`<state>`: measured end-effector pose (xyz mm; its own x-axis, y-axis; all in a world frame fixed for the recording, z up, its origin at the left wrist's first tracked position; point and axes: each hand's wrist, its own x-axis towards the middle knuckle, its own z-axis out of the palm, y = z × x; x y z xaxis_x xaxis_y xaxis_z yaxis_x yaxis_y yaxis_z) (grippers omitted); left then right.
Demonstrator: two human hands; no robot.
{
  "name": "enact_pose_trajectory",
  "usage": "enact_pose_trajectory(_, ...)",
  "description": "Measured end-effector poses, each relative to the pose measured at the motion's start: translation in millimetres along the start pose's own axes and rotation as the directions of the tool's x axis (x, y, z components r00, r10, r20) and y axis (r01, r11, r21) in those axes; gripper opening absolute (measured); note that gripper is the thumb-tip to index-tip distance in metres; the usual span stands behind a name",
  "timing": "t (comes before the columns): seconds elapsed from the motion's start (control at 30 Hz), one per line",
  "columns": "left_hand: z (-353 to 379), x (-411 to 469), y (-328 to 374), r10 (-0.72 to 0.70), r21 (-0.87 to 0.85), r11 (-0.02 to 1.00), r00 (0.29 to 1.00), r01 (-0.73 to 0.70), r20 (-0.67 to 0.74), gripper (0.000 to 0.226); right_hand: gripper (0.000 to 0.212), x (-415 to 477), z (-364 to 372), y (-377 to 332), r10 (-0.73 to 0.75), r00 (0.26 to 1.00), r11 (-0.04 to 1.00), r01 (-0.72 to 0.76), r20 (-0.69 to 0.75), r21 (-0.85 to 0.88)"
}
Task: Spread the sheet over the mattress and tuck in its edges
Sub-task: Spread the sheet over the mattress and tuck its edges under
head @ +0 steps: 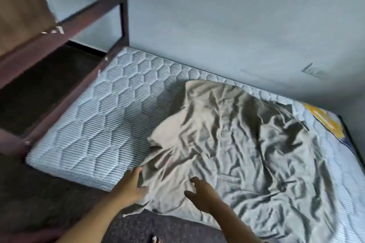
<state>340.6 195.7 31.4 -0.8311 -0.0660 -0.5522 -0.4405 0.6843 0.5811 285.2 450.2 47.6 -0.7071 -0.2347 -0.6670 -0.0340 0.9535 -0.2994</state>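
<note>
The sheet [227,144] lies crumpled in a heap from the centre out towards 4 o'clock, leaving the mattress [94,124] bare from 9 to 11 o'clock. One corner of the fabric hangs over the near side at 6 o'clock, down towards the floor [39,193].

The left hand [132,185] is at the sheet's left edge, about 7 o'clock, thumb raised. The blur keeps me from telling whether its fingers pinch the cloth or only lie on it. The right hand [205,195], at 6 o'clock, hovers over the folds with fingers spread and loosely bent, holding nothing.

The main risk is that a pull on one edge drags the whole bunch along instead of opening it, since the layers are folded on themselves. A tug towards the near side could also slide more cloth off onto the floor. The far side sits tight against the wall [217,25] at 1 o'clock, so tucking there will likely be awkward and may leave the sheet skewed.
</note>
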Motion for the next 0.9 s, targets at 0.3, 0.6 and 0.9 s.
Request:
enact_pose_trajectory(0.3, 42, 82, 25, -0.135, 0.044, 0.99, 0.989, 0.137, -0.059, 0.091, 0.069, 29, 26, 103, 0.241, 0.967, 0.969, -0.245, 0.077, 0.042)
enact_pose_trajectory(0.6, 104, 185, -25, -0.434, 0.042, 0.9, 0.901, 0.434, -0.018, 0.111, 0.077, 121, 109, 146, 0.695, 0.707, 0.528, -0.627, 0.133, 0.573)
enact_pose_trajectory(0.9, 121, 213, -37, -0.596, -0.188, 0.8, 0.788, 0.569, -0.155, 0.039, 0.066, 153, 129, 150, 0.919, 0.349, 0.18, -0.784, 0.181, 0.594)
